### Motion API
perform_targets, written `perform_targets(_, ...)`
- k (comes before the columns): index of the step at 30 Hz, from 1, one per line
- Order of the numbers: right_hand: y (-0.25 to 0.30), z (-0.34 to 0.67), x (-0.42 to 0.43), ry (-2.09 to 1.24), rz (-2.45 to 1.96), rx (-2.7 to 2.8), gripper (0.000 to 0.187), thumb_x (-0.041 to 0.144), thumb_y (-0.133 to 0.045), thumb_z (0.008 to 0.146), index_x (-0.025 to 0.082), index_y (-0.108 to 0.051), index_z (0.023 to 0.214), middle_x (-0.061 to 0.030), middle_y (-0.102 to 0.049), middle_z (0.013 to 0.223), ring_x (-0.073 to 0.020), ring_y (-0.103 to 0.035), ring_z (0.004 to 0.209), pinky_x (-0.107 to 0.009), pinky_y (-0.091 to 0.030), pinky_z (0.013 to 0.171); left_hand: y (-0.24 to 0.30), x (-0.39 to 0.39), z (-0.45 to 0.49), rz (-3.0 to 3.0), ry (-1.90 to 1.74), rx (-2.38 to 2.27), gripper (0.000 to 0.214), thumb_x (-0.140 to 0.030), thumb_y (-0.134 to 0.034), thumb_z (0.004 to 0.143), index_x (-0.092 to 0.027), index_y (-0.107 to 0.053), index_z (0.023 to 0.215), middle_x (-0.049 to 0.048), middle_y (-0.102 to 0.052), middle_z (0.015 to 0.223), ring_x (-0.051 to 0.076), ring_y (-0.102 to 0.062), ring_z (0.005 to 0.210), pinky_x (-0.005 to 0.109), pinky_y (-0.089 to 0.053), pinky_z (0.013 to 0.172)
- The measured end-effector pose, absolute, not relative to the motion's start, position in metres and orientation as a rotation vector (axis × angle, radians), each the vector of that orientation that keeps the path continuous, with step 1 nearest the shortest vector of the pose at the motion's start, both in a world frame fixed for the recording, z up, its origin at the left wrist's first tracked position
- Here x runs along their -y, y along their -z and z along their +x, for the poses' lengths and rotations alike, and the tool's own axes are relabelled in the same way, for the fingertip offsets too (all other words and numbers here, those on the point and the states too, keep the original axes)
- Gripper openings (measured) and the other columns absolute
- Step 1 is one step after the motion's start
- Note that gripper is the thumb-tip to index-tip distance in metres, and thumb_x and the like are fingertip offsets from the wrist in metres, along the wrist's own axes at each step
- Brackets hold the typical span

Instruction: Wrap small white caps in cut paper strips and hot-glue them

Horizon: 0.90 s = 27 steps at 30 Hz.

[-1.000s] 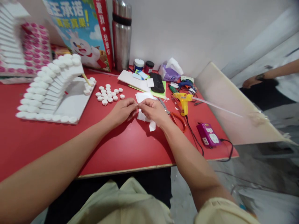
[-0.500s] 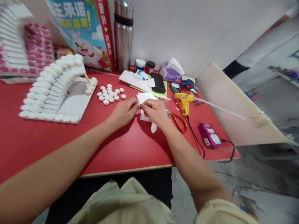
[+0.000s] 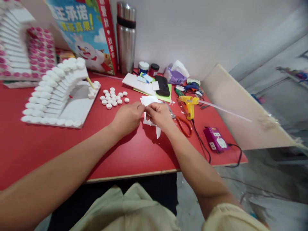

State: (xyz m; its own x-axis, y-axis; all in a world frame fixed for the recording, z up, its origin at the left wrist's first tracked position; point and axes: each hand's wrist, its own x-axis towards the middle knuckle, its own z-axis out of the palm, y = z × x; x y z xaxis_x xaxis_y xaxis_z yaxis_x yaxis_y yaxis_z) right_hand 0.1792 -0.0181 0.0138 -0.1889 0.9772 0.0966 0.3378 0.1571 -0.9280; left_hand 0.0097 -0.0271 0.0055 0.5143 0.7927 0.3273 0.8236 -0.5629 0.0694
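Your left hand point(image 3: 128, 118) and right hand point(image 3: 160, 116): fingers curled, tips meeting; whether they pinch anything cannot be told. Beside and below them: thin white paper pieces point(image 3: 150, 100), flat, overlapping, on the smooth red table point(image 3: 132, 157). To your left: puffy white rounds point(image 3: 114, 99), clustered; farther, a white stepped model point(image 3: 59, 96), edged with similar rounds. To your right: scissors point(image 3: 177, 118), orange looped handles; yellow glue gun point(image 3: 190, 106), translucent stick protruding.

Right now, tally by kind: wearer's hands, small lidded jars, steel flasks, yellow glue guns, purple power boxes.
Hands (left hand, right hand): 2
Jars (white-lidded jar, dark-lidded jar): 2
Steel flask: 1
Yellow glue gun: 1
Purple power box: 1
Total: 7
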Motion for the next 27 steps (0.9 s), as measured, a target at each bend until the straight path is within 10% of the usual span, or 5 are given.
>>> perform_targets(13, -0.022, 0.181, 0.021, -1.159, -1.166, 1.620, 0.024, 0.034, -0.063, 0.090, 0.019, -0.065, 0.071, 0.0030, -0.059, 0.055, -0.0073, -0.041, 0.045, -0.021, -0.030, 0.043, -0.001, 0.022, 0.004, -2.891, 1.955, 1.857, 0.023, -0.030, -0.060, 0.096, -0.016, -0.078, 0.094, 0.0029, -0.069, 0.069, 0.016, -0.062, 0.055, 0.029, -0.050, 0.057)
perform_targets(27, -0.015, 0.184, 0.016, -1.172, -1.210, 1.700, 0.032, 0.034, -0.062, 0.094, 0.019, -0.063, 0.066, 0.0022, -0.061, 0.055, -0.0089, -0.045, 0.042, -0.024, -0.033, 0.045, 0.002, 0.021, 0.003, -2.800, 1.268, 1.403, 0.029, -0.020, -0.047, 0.101, -0.015, -0.074, 0.094, 0.0097, -0.069, 0.088, 0.022, -0.063, 0.083, 0.034, -0.046, 0.075)
